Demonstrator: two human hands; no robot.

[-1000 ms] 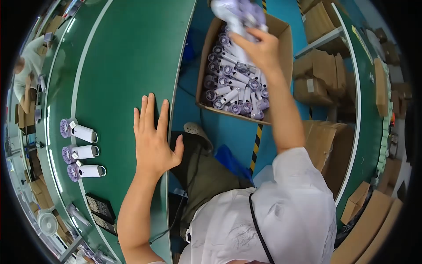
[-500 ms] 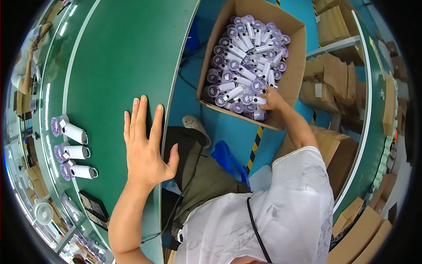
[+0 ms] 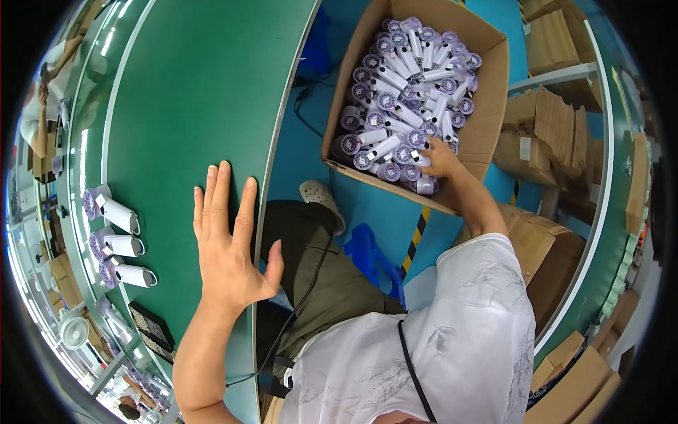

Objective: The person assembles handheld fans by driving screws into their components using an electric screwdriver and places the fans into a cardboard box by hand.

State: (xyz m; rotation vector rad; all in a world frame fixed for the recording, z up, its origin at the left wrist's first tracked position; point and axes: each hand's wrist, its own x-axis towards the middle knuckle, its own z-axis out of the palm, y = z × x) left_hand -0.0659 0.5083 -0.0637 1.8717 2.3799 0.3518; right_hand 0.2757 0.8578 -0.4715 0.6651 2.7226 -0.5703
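Note:
My left hand [image 3: 233,261] lies flat near the edge of the green table [image 3: 191,92], its fingers spread and holding nothing. My right hand [image 3: 443,160] reaches into a large open cardboard box [image 3: 494,113], its fingers closed on a white handheld fan [image 3: 421,161] at the near right of the pile. Several white handheld fans [image 3: 395,116] with pale purple round heads fill the box in a loose heap. The tips of my right fingers are partly hidden among them. On the table's left side, three similar fans [image 3: 125,245] lie in a column.
Two dark trays [image 3: 150,328] with grainy contents sit at the table's left edge. A black cable [image 3: 304,300] crosses my lap. On the floor are a blue plastic bag [image 3: 371,258] and striped tape [image 3: 417,240]. Cardboard boxes [image 3: 540,134] stand on the right; another person [image 3: 42,106] is at far left.
The view has shifted slightly, so the box appears a little farther right and lower. My left hand stays flat on the table, and my right hand remains at the same fan.

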